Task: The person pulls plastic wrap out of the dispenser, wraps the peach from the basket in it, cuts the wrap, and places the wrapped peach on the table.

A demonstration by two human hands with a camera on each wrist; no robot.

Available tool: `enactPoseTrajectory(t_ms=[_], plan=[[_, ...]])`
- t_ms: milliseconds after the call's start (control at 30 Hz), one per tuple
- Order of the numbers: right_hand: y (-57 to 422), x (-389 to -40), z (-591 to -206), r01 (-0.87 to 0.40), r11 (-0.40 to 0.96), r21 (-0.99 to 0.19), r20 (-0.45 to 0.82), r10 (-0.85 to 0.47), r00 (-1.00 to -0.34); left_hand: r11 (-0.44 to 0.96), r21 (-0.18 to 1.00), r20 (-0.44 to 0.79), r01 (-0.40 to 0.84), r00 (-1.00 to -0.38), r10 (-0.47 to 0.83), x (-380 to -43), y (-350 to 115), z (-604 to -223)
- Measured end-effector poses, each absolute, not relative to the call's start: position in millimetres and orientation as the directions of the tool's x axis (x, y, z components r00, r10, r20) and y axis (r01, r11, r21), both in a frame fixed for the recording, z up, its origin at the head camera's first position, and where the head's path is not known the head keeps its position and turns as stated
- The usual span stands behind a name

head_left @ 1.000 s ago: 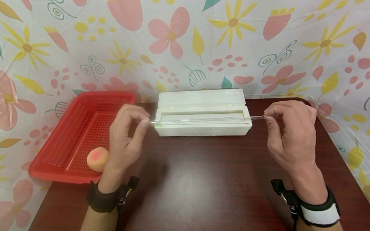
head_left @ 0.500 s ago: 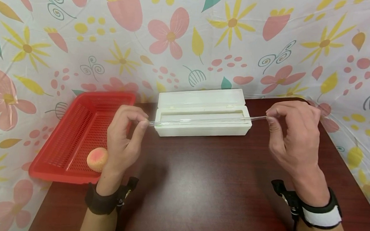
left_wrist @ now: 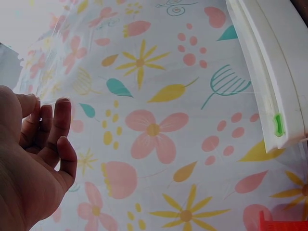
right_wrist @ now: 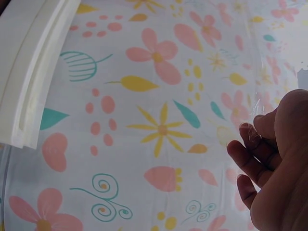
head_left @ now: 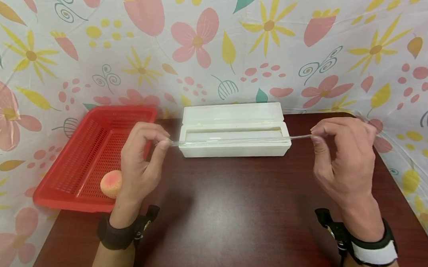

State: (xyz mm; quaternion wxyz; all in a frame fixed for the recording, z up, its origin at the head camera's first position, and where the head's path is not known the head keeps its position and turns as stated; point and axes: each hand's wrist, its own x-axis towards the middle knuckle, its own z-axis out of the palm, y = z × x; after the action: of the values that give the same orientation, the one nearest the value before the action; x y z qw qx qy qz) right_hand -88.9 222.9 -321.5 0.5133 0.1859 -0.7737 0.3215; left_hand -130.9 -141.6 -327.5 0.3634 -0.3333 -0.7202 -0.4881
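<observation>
Spanning the space between two hands, a narrow, gathered-looking length of clear film (head_left: 231, 141) runs nearly level above the bench (head_left: 232, 214), passing in front of a long white box (head_left: 234, 151) in the head view. The left hand (head_left: 141, 158) pinches one end between thumb and fingertips, just beyond the left end of the box; its grip is narrow, closed on the film, with the other fingers bent. The right hand (head_left: 345, 163) pinches the other end in the same way, its grip also narrow, a little farther out past the right end of the box. Whether the film joins anything inside the box, I cannot tell. The lid (head_left: 232, 115) stands open, tilted back toward a floral cloth (head_left: 202, 81) behind the bench, and in the left wrist view a small green piece (left_wrist: 278, 125) shows at one end of the box. Beside the left hand sits a red basket (head_left: 76, 204) with slotted walls, and in its near part lies a peach-like fruit (head_left: 110, 183), partly hidden by that hand and wrist. Black straps (head_left: 114, 232) circle both wrists.
</observation>
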Motion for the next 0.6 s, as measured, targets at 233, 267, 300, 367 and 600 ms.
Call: enactPoseTrajectory(t_ms=[233,267,300,367,600], plan=[[221.1,-87.1,-319.6,-0.619,0.723,-0.308,0.919,0.058,-0.390,0.310,0.462,0.847,0.831,-0.516,0.123,-129.6,-142.6,-327.3],[220.6,-86.7,-319.1,-0.619,0.722,-0.307,0.920,0.060,-0.386,0.311,0.461,0.848,0.831,-0.516,0.121,-129.2,-142.5,-327.1],[220.1,-86.1,-318.6,-0.620,0.722,-0.307,0.922,0.064,-0.382,0.310,0.460,0.850,0.832,-0.514,0.119,-128.9,-142.3,-326.8],[218.9,-85.3,-317.5,-0.624,0.718,-0.307,0.926,0.073,-0.371,0.306,0.456,0.854,0.835,-0.508,0.113,-128.1,-141.7,-326.0],[216.2,-82.4,-313.8,-0.627,0.717,-0.304,0.934,0.097,-0.343,0.285,0.436,0.875,0.853,-0.476,0.085,-125.8,-138.4,-321.3]])
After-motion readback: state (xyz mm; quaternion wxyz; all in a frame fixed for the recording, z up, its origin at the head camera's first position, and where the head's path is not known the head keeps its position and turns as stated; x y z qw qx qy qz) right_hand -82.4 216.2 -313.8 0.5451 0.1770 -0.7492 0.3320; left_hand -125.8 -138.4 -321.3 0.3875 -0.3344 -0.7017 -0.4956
